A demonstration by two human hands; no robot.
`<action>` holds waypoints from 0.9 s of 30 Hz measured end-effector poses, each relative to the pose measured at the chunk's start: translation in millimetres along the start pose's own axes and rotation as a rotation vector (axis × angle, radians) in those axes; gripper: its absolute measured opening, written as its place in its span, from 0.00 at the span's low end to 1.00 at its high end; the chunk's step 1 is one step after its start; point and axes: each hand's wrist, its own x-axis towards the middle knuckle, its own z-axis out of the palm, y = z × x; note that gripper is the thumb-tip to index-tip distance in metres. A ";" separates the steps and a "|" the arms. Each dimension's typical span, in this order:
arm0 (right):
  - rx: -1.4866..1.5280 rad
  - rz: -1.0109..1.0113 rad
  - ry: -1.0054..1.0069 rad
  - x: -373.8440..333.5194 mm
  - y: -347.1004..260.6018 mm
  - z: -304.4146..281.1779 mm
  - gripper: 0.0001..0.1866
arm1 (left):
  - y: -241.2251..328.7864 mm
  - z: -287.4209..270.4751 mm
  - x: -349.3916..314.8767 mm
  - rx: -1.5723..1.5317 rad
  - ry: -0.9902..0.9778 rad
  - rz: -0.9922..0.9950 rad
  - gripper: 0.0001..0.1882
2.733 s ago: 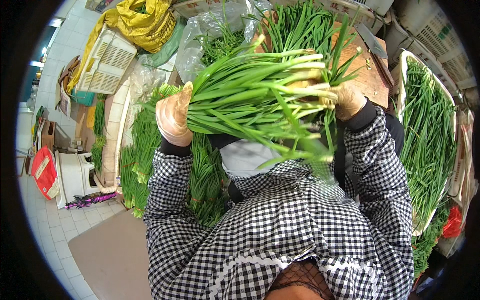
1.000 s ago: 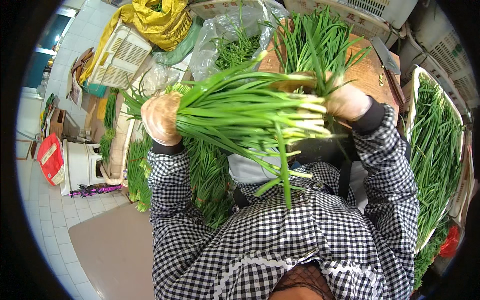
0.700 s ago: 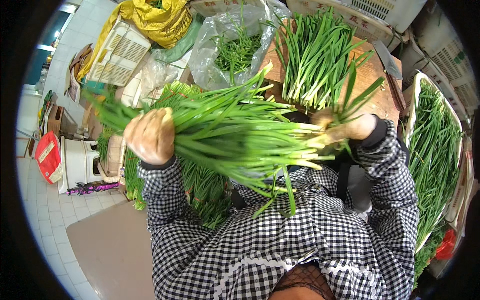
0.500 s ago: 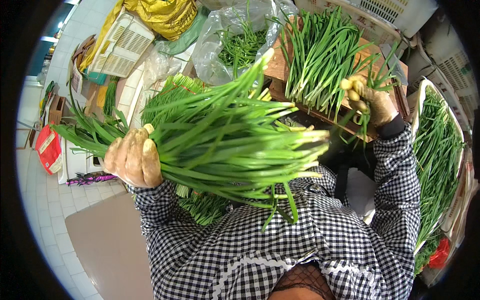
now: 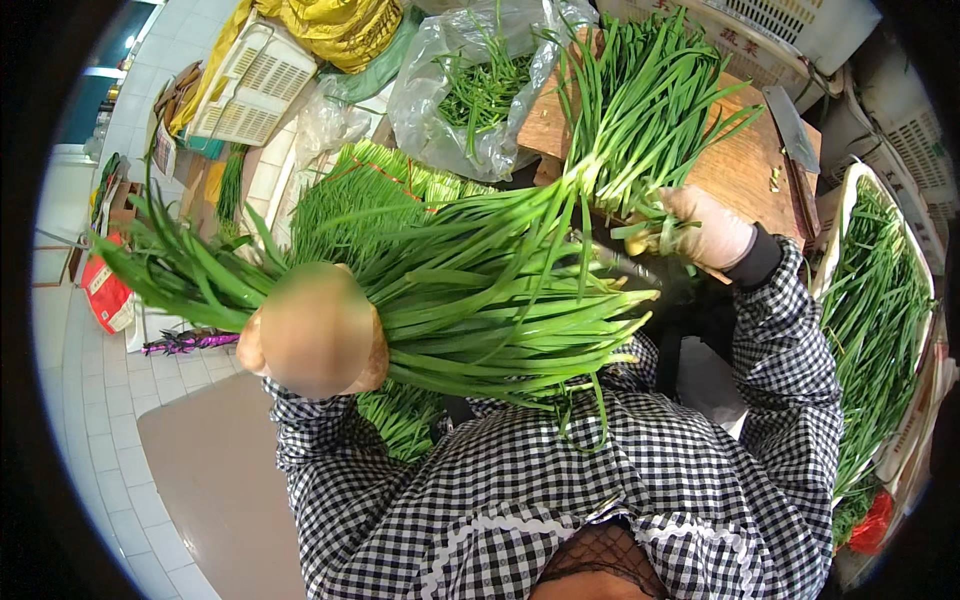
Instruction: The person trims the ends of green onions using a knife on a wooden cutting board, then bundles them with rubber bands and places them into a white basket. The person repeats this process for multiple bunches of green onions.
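Note:
My left hand (image 5: 318, 338), partly smeared, is closed round the middle of a large bunch of garlic chives (image 5: 490, 345). Their pale stem ends point right and the leafy tips stick out to the left. At the near edge of a wooden board (image 5: 765, 200), my gloved right hand (image 5: 712, 232) is closed on a few loose chive scraps (image 5: 655, 232) beside the bunch's upper stems. A loose heap of chives (image 5: 645, 110) lies on the board, stems toward me. Some stems of the held bunch reach up to this heap, so the two overlap.
On the board's right side lies a cleaver (image 5: 792, 135). A white crate of chives (image 5: 875, 300) stands at the right. Tied chives (image 5: 350, 205) lie behind the held bunch, near a clear plastic bag of greens (image 5: 480, 95). A brown panel (image 5: 215, 480) is at lower left.
My right hand has come down and left from above the board's right side toward the held stems. My left hand has shifted slightly right and down, still gripping its chives.

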 end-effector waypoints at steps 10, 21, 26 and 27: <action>0.743 -0.368 0.912 75.1 -68.7 -105.3 0.24 | -8.4 20.1 -47.6 -0.267 -0.085 -0.251 0.13; -0.211 -0.091 0.385 190.8 -35.8 -93.5 0.29 | 31.5 112.1 -121.1 -1.512 -0.506 -0.977 0.25; -0.062 -0.103 0.065 79.5 -46.1 -81.2 0.37 | 41.2 118.1 -128.5 -1.788 -0.648 -1.232 0.32; 0.052 -0.055 0.093 67.5 -38.3 -80.2 0.44 | 38.8 117.8 -117.4 -1.892 -0.667 -1.229 0.32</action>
